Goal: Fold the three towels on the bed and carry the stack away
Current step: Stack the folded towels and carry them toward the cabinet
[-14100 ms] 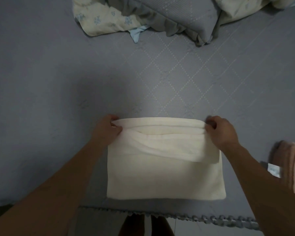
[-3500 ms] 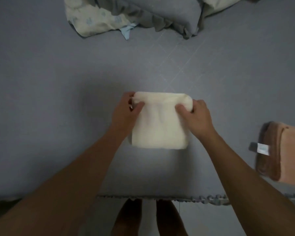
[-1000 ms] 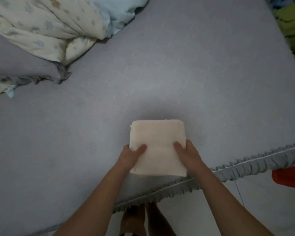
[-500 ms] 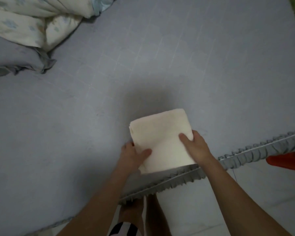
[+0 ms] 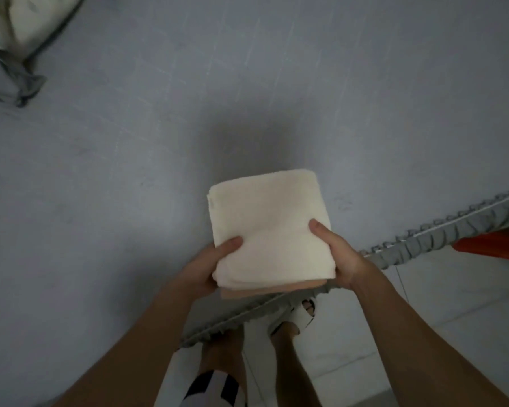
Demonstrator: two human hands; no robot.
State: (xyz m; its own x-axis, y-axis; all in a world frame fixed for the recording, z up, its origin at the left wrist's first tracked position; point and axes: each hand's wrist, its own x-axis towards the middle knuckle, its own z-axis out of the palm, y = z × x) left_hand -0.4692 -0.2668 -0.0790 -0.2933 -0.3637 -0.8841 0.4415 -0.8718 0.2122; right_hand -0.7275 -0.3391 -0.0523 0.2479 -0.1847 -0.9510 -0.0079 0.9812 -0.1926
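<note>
A stack of folded towels (image 5: 269, 224) is lifted off the grey bed (image 5: 130, 157), near its front edge. The top towel is cream; a peach towel's edge (image 5: 271, 289) shows beneath it at the near side. Any third towel is hidden inside the stack. My left hand (image 5: 209, 265) grips the stack's near left corner, thumb on top. My right hand (image 5: 335, 254) grips the near right side, thumb on top, fingers underneath.
A crumpled grey and floral quilt (image 5: 9, 51) lies at the bed's far left. The bed's ruffled skirt (image 5: 441, 239) runs diagonally at right, with an orange object (image 5: 494, 248) beside it on the pale floor (image 5: 423, 333). My feet (image 5: 285, 321) stand below the stack.
Both hands have lifted the stack off the bed and drawn it toward me. The view has swung left, and the peach towel's edge now shows under the cream one.
</note>
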